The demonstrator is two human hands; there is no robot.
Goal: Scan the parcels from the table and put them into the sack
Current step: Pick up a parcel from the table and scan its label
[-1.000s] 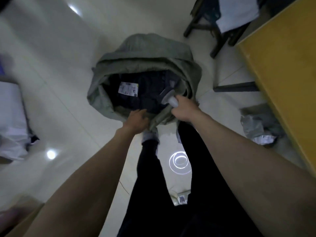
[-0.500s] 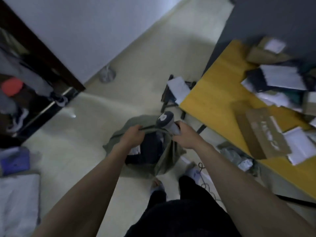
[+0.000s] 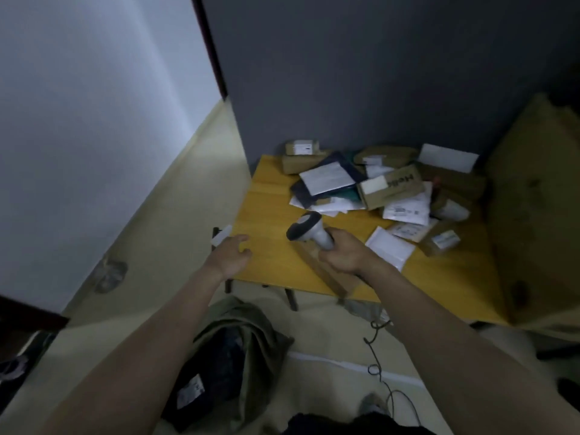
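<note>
Right hand [image 3: 340, 254] grip around smooth grey scanner [image 3: 309, 230] handle; left hand [image 3: 230, 255] slack, empty, above glossy yellow table [image 3: 270, 215].

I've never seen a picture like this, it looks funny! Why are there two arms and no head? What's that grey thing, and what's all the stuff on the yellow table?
The camera sits on the person's head and looks down, so you see only their arms. The right hand grips a scanner, a tool that reads labels. The left hand is open and holds nothing, out near the corner of the table. On the table lies a heap of parcels: brown boxes and white and dark bags. On the floor below stands a green sack, with a dark parcel already inside.
</note>
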